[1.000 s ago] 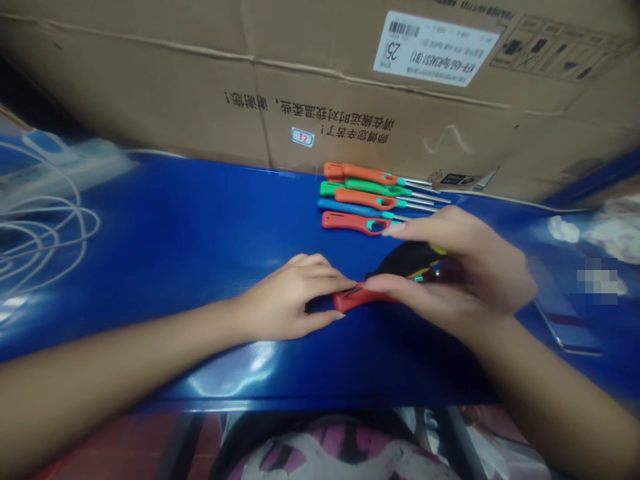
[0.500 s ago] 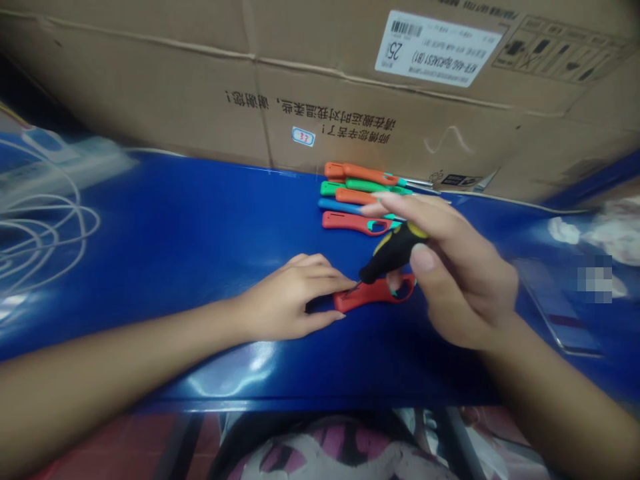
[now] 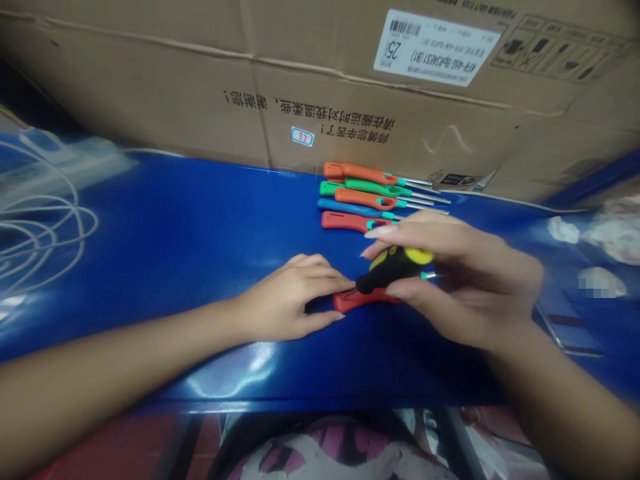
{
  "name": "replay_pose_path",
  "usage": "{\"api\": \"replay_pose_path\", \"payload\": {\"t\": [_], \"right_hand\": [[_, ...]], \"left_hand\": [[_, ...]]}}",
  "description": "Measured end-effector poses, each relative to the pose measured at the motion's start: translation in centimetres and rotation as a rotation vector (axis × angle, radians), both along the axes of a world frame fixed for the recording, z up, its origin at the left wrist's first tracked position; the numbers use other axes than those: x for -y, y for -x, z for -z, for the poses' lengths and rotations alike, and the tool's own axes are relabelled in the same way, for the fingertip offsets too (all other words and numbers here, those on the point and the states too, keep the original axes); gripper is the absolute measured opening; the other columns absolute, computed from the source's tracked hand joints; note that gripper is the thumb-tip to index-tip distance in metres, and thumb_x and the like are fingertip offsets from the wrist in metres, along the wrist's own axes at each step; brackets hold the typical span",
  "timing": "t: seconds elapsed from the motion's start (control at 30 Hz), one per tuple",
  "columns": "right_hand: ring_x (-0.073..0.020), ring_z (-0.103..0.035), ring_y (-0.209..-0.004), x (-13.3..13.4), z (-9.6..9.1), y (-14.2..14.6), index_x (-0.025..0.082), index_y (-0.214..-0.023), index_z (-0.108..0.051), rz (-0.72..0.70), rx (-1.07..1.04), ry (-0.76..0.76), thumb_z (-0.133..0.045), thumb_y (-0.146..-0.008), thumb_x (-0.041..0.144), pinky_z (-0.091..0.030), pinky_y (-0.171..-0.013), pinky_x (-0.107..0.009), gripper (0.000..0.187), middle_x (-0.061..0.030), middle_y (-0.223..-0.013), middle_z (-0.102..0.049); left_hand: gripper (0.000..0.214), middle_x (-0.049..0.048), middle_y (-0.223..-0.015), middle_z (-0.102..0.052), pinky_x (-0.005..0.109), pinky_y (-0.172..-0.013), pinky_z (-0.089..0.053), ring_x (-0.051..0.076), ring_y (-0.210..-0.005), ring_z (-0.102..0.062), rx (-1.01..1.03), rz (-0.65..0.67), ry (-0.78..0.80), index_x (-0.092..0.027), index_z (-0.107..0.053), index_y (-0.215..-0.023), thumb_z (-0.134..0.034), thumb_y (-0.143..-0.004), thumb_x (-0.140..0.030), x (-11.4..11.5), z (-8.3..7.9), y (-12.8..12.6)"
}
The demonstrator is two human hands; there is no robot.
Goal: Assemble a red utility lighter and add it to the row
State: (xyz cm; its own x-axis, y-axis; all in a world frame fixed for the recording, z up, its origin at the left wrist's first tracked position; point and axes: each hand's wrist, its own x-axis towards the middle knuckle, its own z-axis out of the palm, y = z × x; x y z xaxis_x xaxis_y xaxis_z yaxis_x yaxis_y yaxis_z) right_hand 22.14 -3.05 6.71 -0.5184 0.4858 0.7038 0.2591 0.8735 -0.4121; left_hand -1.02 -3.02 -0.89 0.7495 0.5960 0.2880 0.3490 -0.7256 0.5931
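On the blue tabletop (image 3: 210, 240) lies a red long-nosed lighter (image 3: 373, 298), its butt end pinched between the thumb and forefinger of my left hand (image 3: 293, 298). My right hand (image 3: 475, 277) is closed on a black and yellow screwdriver (image 3: 387, 270). The screwdriver leans low over the lighter, and its thin tip meets the slot near the butt end. My right hand hides the lighter's trigger and most of its nozzle. Beyond it, several other lighters lie side by side, among them an orange one (image 3: 360, 195), a blue one (image 3: 350, 207) and another red one (image 3: 343, 221).
A big cardboard box (image 3: 170, 87) stands like a wall along the table's back. Coiled white cable (image 3: 45, 220) lies at the left. A phone (image 3: 575, 333) and crumpled white tissue (image 3: 565, 230) are at the right.
My right hand has shifted slightly right and tilted the screwdriver lower over the lighter, uncovering more of the row behind. My left hand has stayed put.
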Motion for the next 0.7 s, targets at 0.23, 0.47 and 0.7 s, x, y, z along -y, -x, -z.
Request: {"api": "replay_pose_path", "payload": {"t": [0.23,0.47,0.7], "right_hand": [[-0.0195,-0.069,-0.096,-0.17,0.22,0.08,0.022,-0.141,-0.053,0.112,0.094,-0.012,-0.040,-0.104,0.026,-0.061,-0.080,-0.037,0.039,-0.0087,-0.121,-0.070],[-0.0201,-0.069,-0.085,-0.39,0.66,0.11,0.026,-0.128,-0.064,0.154,0.021,-0.174,-0.066,-0.092,0.028,-0.061,-0.079,-0.037,0.036,-0.0044,-0.111,-0.074],[-0.0178,-0.067,-0.079,0.06,-0.07,0.16,0.027,-0.129,-0.063,0.076,0.088,-0.114,-0.061,-0.095,0.029,-0.060,-0.073,-0.034,0.034,-0.0017,-0.093,-0.072]], "left_hand": [[0.034,0.0065,-0.116,-0.072,0.038,-0.096,-0.041,0.022,-0.107,-0.060,0.008,0.001,-0.017,-0.020,-0.065,-0.125,-0.067,-0.092,-0.030,-0.02,0.03,0.02],[0.033,0.0054,-0.117,-0.072,0.037,-0.096,-0.041,0.022,-0.108,-0.059,0.022,0.001,-0.014,-0.023,-0.065,-0.125,-0.066,-0.093,-0.031,-0.05,0.05,-0.01],[0.030,0.0049,-0.119,-0.071,0.039,-0.098,-0.041,0.023,-0.111,-0.059,0.002,0.000,0.005,-0.024,-0.067,-0.122,-0.065,-0.093,-0.030,0.01,0.00,0.02]]}}
